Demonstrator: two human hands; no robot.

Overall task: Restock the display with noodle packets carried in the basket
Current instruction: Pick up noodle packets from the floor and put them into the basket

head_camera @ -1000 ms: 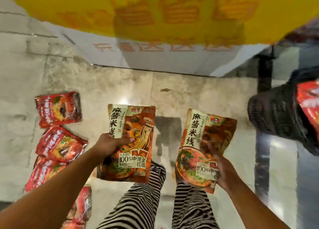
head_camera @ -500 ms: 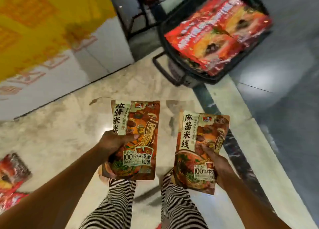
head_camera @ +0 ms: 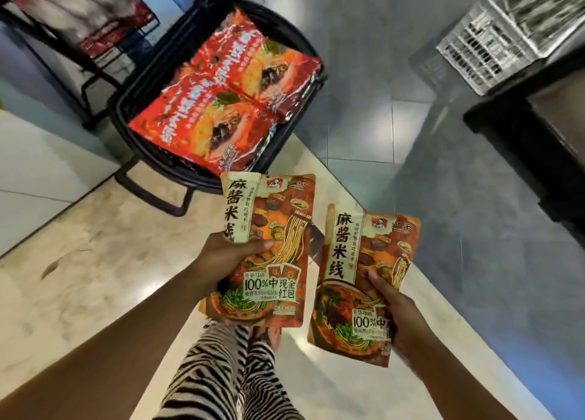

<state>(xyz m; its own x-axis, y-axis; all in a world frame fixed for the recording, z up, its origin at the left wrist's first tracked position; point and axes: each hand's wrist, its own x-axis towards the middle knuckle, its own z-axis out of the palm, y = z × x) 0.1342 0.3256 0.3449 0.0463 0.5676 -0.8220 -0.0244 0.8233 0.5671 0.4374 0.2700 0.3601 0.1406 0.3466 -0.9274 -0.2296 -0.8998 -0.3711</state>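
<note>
Nearest the camera we note two legs in black-and-white striped trousers (head_camera: 218,375), standing on a pale marbled floor strip (head_camera: 88,261).

Above them, the left hand (head_camera: 221,258) grips an orange-brown noodle packet (head_camera: 278,217). The thumb lies across the front and the fingers are curled behind. The packet is upright with its printed face to the camera.

The right hand (head_camera: 399,312) grips a second packet of the same design (head_camera: 364,251) by its right edge, thumb on the front. This one sits just beside the first, slightly lower, and the two do not touch.

Beyond the hands, a black basket (head_camera: 177,174) rests on the floor where the marbled strip meets the grey tiles (head_camera: 474,245). Its handle is folded down toward us. Red noodle packets (head_camera: 228,96) lie flat inside it in layers; we cannot tell how many.

Left of the basket is a white panel (head_camera: 38,166). Farther off at upper left, a black wire rack (head_camera: 95,68) carries blurred red goods. At upper right sits a white slatted crate (head_camera: 487,42), with a dark cabinet (head_camera: 538,153) below it.
</note>
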